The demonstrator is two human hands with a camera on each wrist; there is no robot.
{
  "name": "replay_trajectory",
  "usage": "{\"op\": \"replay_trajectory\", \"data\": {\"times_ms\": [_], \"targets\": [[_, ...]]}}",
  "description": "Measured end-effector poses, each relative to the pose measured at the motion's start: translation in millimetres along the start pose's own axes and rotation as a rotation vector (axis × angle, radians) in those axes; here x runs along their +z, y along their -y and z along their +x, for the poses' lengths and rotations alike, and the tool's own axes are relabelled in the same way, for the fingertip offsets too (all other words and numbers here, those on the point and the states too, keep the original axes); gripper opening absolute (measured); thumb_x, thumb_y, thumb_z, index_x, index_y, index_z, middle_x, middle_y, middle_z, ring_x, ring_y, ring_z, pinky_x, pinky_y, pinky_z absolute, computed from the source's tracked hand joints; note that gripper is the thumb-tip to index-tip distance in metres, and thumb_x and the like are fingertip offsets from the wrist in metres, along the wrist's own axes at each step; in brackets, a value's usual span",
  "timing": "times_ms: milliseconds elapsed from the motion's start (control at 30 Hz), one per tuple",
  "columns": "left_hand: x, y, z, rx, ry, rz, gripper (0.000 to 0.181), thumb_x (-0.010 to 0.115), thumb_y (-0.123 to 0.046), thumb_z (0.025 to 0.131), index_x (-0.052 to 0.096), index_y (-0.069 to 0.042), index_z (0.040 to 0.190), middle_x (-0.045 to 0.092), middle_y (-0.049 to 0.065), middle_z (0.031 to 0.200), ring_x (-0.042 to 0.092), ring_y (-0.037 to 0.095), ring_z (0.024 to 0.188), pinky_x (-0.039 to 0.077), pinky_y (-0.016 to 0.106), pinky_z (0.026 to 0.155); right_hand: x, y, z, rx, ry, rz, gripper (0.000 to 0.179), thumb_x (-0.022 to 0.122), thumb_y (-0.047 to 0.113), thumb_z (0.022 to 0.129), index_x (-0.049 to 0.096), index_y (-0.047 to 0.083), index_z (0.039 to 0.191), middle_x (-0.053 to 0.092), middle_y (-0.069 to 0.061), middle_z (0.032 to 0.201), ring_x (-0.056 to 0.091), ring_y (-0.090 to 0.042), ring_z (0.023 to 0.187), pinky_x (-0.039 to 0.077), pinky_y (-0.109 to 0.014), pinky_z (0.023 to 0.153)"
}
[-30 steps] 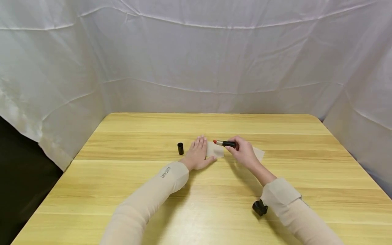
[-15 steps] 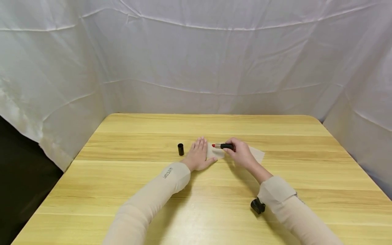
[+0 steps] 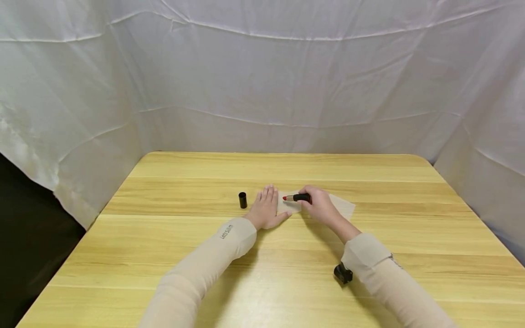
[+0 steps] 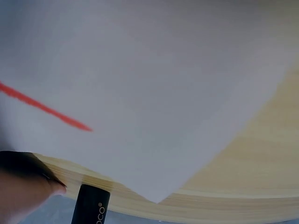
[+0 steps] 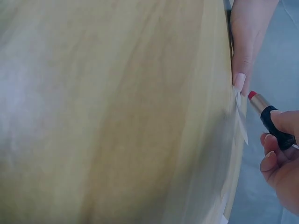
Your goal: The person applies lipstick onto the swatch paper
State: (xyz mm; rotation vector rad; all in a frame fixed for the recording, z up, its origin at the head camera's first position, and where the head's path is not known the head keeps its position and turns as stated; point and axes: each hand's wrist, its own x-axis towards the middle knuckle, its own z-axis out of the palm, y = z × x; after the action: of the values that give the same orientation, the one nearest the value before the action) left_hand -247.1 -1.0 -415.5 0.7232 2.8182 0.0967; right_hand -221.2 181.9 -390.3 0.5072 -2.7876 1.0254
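Observation:
My left hand (image 3: 264,209) lies flat with straight fingers on the table, its edge and thumb on a thin pale sheet of paper (image 3: 288,208). My right hand (image 3: 325,208) pinches an uncapped black lipstick (image 3: 302,197) between thumb and fingers. Its red tip points left, close over the paper; a silver collar shows in the right wrist view. The sheet's other end emerges right of the right hand, whose knuckles hide the middle. Left of my left hand, the black lipstick cap (image 3: 243,200) stands upright. A red streak (image 4: 46,108) crosses a pale surface in the left wrist view.
The wooden table (image 3: 197,173) has rounded far corners. White cloth (image 3: 287,82) hangs behind it and along both sides. A small black device (image 3: 342,274) is strapped below the right wrist, close over the tabletop. Beige sleeves cover both forearms.
My right hand has moved slightly left and nearer the paper with the lipstick, bringing the red tip lower over the sheet. My left hand has stayed in place.

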Motion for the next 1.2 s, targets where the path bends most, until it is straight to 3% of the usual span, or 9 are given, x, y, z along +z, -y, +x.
{"op": "replay_trajectory", "data": {"times_ms": [700,967,1200], "targets": [[5.1,2.1,4.7,-0.005,0.012,0.02,0.086,0.021,-0.063,0.093,0.001,0.001,0.147,-0.006,0.018,0.155,-0.004,0.03,0.144,0.005,0.041,0.119,0.5,-0.9,3.8,-0.014,0.021,-0.043,0.015,0.06,-0.002,0.086,0.063,-0.004,0.1,0.065,-0.021,0.099,0.055,-0.022,0.074,0.048,-0.029,0.063],[3.2,0.7,5.1,-0.014,0.018,0.046,0.085,0.02,-0.062,0.094,0.002,0.0,0.148,-0.005,0.018,0.155,-0.003,0.029,0.145,0.005,0.041,0.119,4.3,-0.9,6.8,-0.057,-0.006,-0.09,0.016,0.062,-0.001,0.085,0.064,-0.004,0.101,0.065,-0.022,0.103,0.061,-0.029,0.088,0.054,-0.038,0.071],[1.9,0.2,4.4,-0.023,0.028,0.058,0.086,0.019,-0.063,0.093,0.001,0.0,0.148,-0.005,0.017,0.155,-0.003,0.029,0.145,0.005,0.041,0.119,7.7,1.2,9.9,-0.018,0.006,-0.075,0.022,0.061,0.002,0.087,0.061,-0.006,0.108,0.063,-0.023,0.11,0.061,-0.033,0.097,0.054,-0.041,0.079]]}}
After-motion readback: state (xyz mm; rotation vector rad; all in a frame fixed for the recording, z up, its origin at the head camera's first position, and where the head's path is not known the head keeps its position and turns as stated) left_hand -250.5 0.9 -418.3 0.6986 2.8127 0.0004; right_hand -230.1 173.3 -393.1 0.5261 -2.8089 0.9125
